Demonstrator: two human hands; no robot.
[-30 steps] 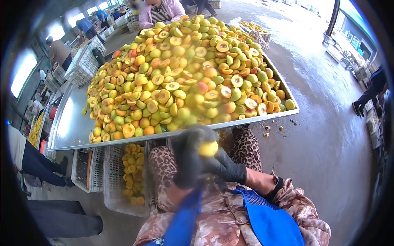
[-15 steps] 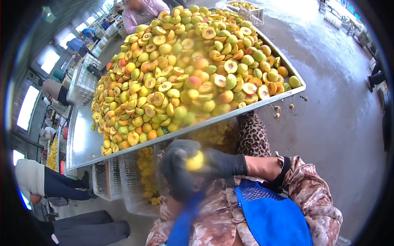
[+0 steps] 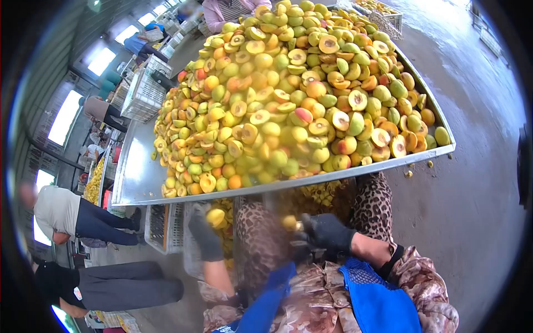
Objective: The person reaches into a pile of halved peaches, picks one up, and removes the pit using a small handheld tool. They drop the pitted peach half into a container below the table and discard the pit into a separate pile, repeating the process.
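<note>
Both my hands wear dark gloves and are below the tray's near edge, apart from each other. My left hand [image 3: 205, 236], blurred by motion, has a yellow peach half [image 3: 215, 217] at its fingers, over a crate. Closer to the middle, the fingers of my right hand [image 3: 327, 231] are closed, with a yellowish peach piece [image 3: 289, 223] at their tips. A small pale bit shows between piece and glove, too blurred to name. Above them, a metal tray [image 3: 136, 166] bears a big heap of halved peaches [image 3: 239, 108], yellow-green with some red skins.
White plastic crates [image 3: 175, 227] stand under the tray at left, one holding yellow fruit. More cut fruit [image 3: 322, 194] lies below the tray between my knees. A person in pink [image 3: 214, 14] is across the heap. Other people stand at left. Fruit bits [image 3: 409, 173] lie on the wet floor.
My hands were together around a yellow fruit. They have come apart, the left moving left and the right moving right. The view has shifted, so the tray appears further right.
</note>
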